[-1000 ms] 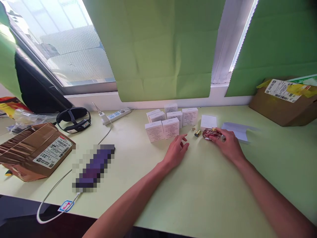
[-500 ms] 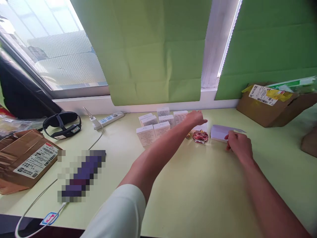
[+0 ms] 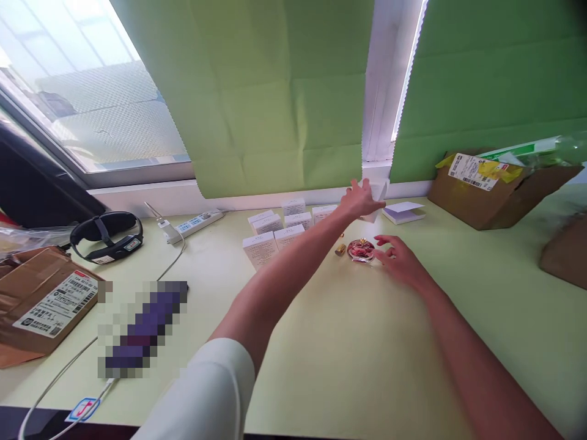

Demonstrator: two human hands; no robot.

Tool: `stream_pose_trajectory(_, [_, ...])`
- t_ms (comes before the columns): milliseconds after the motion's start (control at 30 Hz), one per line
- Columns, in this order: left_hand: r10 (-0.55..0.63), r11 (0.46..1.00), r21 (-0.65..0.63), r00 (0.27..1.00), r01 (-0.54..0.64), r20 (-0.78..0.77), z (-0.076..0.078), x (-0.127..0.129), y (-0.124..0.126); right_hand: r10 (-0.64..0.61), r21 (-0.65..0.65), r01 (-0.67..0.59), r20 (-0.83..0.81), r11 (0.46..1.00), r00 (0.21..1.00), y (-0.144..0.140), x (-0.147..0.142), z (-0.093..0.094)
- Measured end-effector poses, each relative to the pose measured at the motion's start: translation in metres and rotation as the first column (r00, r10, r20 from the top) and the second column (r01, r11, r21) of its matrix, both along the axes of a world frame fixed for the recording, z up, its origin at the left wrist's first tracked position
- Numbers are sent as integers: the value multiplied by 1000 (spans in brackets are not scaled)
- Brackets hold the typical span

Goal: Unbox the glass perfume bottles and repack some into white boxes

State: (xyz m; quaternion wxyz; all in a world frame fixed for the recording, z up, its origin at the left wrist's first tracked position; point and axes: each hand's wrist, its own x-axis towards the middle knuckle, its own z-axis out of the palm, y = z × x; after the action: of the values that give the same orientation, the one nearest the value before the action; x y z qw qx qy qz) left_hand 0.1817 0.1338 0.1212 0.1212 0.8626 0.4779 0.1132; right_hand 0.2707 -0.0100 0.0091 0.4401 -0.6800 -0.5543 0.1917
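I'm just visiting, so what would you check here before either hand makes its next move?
1. Left hand grips the white folded piece firmly: cannot tell; the hand partly covers it.
2. Right hand is free: ok; fingers spread, holding nothing.
3. Right fingertips are clear of the round bottle: cannot tell; they are right at its edge.
4. Bottle stands on the table: ok.
5. Small gold piece is out in view: ok, left of the bottle.
6. Left forearm clears the white boxes: cannot tell; it overlaps them in view.
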Motion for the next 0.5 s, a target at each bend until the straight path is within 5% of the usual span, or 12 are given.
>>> stream_pose_trajectory(100, [-45,996,82,965,24,260,31,-32,-16,100,-47,-100,2,994,995,-1,-9,-2])
stream_pose_trajectory(200, [-56,998,0,923,61,382,39,-83,-43,87,-94,-86,-2,992,996,1,-9,-5])
stream_pose_trajectory(367, [-56,917,-386,990,102,128,-4,-147,-91,-113,-71,113,8,991,994,7,6,-12])
stream_pose_trajectory(500, [-61,966,-254,997,48,-44,-46,-142,-105,-272,-8,272,20,962,962,11,21,-20])
